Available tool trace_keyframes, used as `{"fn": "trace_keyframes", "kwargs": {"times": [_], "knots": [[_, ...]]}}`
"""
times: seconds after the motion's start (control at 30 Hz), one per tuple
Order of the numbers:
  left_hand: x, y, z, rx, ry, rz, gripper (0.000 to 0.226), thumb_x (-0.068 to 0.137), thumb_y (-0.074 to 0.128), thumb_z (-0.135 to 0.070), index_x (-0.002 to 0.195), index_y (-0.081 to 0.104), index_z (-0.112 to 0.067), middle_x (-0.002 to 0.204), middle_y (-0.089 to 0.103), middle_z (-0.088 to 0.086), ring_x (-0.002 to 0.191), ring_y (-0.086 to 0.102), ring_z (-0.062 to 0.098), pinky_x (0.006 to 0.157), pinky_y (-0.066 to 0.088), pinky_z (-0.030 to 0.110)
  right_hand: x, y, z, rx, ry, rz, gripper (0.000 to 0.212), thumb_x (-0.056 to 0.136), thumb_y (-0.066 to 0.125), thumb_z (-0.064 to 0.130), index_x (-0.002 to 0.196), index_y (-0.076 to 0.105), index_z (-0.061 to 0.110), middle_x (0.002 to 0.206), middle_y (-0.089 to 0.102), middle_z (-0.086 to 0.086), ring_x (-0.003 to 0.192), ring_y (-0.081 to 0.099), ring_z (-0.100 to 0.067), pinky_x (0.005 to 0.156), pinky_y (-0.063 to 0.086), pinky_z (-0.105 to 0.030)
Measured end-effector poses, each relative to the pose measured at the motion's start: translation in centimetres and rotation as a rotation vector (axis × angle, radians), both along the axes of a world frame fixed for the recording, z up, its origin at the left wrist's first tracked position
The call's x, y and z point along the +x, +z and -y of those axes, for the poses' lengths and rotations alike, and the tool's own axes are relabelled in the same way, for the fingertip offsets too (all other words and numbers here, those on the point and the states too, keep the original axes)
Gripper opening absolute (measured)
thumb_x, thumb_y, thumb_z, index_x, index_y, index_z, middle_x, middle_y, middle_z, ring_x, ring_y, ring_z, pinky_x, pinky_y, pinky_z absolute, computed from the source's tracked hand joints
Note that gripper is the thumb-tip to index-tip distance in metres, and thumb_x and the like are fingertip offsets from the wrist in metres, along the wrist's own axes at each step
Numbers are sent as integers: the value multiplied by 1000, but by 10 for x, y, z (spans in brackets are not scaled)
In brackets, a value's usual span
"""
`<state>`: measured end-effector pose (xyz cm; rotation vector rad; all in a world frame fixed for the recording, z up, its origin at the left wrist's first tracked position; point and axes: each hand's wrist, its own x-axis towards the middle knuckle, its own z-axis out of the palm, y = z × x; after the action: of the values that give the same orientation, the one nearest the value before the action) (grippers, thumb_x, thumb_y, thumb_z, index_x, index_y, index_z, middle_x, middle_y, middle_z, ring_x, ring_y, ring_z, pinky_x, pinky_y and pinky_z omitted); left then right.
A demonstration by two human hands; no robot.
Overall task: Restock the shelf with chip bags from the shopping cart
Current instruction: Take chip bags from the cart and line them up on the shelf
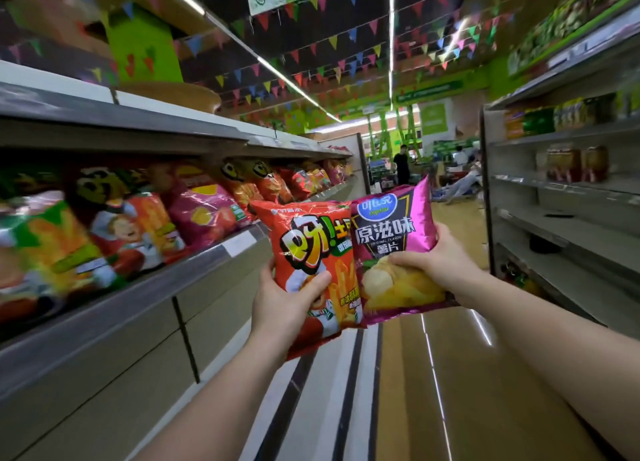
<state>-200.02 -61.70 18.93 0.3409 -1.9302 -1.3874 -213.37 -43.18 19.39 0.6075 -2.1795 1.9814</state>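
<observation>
Red chip bag [313,249], purple chip bag [391,242] upright, side by side, touching.

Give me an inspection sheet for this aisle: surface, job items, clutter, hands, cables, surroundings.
Surface: left shelf, a bare edge strip in front of a blurred row of shelved chip bags.
Job's things: orange chip bag and purple chip bag, held up side by side in the aisle, not yet on the shelf. Shopping cart: not in view.
Clutter: nothing seen.
Grippers: left hand holds the orange bag low down, thumb across its front; right hand holds the purple bag at its right side.
Cables: nothing seen.
Surroundings: sparsely stocked right shelving, flag bunting overhead, people at the aisle's far end.
</observation>
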Motion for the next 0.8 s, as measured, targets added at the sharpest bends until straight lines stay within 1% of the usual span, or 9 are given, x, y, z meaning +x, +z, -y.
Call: {"fn": "trace_keyframes", "kwargs": {"times": [0.1,0.2,0.27,0.4,0.5,0.6,0.67,0.73,0.8], "knots": [[-61,0,0,-4,25,-15,88,65,84,-41,138,38,-21,123,57,-5,107,61,20,95,50,42,-68,-1,7,4,18,-23,71,57,88,23,111,42,26,101,61,7,100,60,-21,94,48,-44],[-127,5,-2,19,70,-28,88,65,83,-40,138,38,-20,126,57,-1,107,61,21,96,50,44,-134,6,10,15,46,-31,70,60,87,19,115,42,22,95,57,11,99,58,-20,93,48,-41],[-169,10,-5,43,78,-25,82,68,82,-35,136,38,-18,126,57,0,106,61,22,94,50,43,-177,12,10,15,63,-25,72,60,86,19,117,41,21,100,57,7,101,58,-21,93,48,-41],[-242,14,-11,71,84,-39,78,73,80,-29,137,37,-17,117,55,-3,98,59,15,82,49,29,-256,17,9,30,52,-28,73,62,85,23,121,42,24,104,56,6,96,53,-17,88,42,-30],[-290,15,-10,68,103,-18,80,73,79,-32,139,36,-18,121,55,-2,98,57,13,80,44,27,-310,12,14,38,51,-30,74,58,87,25,119,46,21,110,62,1,100,58,-23,94,47,-40],[-338,16,-3,67,104,-24,79,74,78,-31,139,35,-18,123,54,-2,100,57,14,79,44,27,-363,11,24,29,55,-15,80,58,88,27,124,44,17,109,61,1,102,59,-24,94,47,-42],[-371,18,6,47,114,-30,79,75,78,-31,139,35,-18,124,53,-3,103,56,14,81,44,28,-396,15,35,23,63,-18,90,46,89,39,123,47,17,109,64,2,100,61,-24,93,49,-43],[-405,18,22,23,137,-45,80,73,79,-33,139,37,-18,129,54,-2,109,57,17,88,48,32,-435,18,52,18,80,-38,105,30,85,53,123,49,21,108,67,3,98,64,-23,91,51,-45],[-429,23,35,34,139,-53,82,70,80,-35,139,38,-19,130,55,0,111,58,20,95,49,39,-466,22,66,-9,90,-51,108,28,85,55,125,48,23,110,66,3,99,63,-23,91,51,-45]]}}
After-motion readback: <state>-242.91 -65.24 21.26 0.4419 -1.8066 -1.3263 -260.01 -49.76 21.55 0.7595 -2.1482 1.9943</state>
